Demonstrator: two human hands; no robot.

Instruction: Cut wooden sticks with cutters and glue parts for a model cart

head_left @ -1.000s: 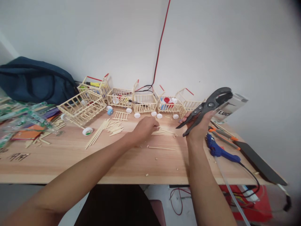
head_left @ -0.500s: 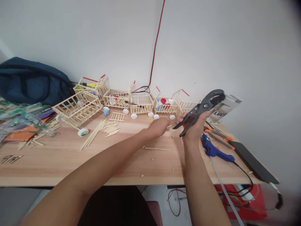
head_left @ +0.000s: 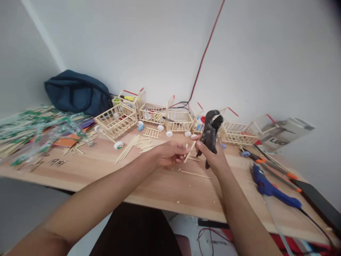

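Over the middle of the table my left hand (head_left: 172,153) has its fingers curled together, with the pale end of a short wooden stick (head_left: 186,146) showing at its fingertips. Right beside them, a longer thin wooden stick (head_left: 189,153) slants between both hands, its upper end at my right fingertips. My right hand (head_left: 213,156) is wrapped around black pliers (head_left: 209,133), jaws pointing up and handles down. On the tabletop below lie another thin stick (head_left: 195,174) and several tiny cut-off bits.
Small stick-built carts (head_left: 117,122) with bottle-cap wheels line the wall. Cut sticks (head_left: 128,149) and a ladder-shaped stick panel (head_left: 151,133) lie left of centre. Bagged sticks (head_left: 34,131) and a blue bag (head_left: 80,94) are farther left. A blue glue gun (head_left: 269,185) and orange-handled pliers (head_left: 277,169) lie right.
My view has turned left. My left hand has lifted from near the carts and come back towards me with a stick. The pliers have turned upright in my right hand, beside the left.
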